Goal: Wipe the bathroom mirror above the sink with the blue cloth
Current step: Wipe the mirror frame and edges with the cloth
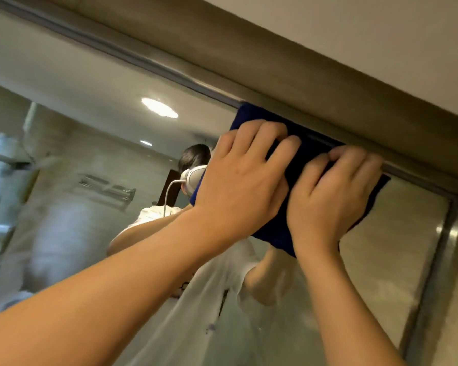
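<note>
Blue cloth [280,233] on mirror [397,233] by steel frame [446,249], left hand [242,178] and right hand [331,196] fingers curled, gripping it

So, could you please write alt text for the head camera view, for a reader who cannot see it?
Two bare hands, left hand and right hand, press a blue cloth against the upper right corner of a bathroom mirror, just under its metal frame. The mirror reflects the person's raised arms.

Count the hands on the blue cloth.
2. The left hand presses the cloth against the mirror near its top edge; the right hand presses beside it, nearer the mirror's top right corner.
</note>
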A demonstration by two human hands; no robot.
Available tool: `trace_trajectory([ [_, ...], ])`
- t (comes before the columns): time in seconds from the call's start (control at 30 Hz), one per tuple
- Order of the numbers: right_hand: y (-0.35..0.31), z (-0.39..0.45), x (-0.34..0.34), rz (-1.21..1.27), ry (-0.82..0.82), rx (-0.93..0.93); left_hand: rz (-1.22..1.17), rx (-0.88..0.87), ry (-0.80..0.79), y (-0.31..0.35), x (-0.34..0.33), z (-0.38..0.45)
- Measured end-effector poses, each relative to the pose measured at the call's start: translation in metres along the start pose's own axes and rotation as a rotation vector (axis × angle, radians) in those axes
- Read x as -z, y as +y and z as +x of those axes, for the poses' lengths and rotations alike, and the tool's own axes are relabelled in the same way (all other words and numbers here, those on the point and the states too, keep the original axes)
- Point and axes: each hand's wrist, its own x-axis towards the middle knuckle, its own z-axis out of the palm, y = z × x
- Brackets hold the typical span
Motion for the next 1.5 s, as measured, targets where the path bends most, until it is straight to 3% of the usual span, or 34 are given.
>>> trace_trajectory([
  [0.5, -0.227, -0.052, -0.058, 0.140, -0.092, 0.012, -0.012, 0.067, 0.017, -0.214, 0.103, -0.042],
  [1.0, -0.440, -0.063, -0.127, 0.271, -0.147, 0.101, 0.163, 0.157, 0.026, -0.420, 0.188, -0.043],
  [1.23, -0.500, -0.077, -0.142, 0.322, -0.157, 0.135, 0.264, 0.166, 0.036, -0.471, 0.215, -0.063],
  [1.5, -0.507, -0.090, -0.138, 0.358, -0.176, 0.090, 0.255, 0.170, 0.050, -0.473, 0.220, -0.079],
])
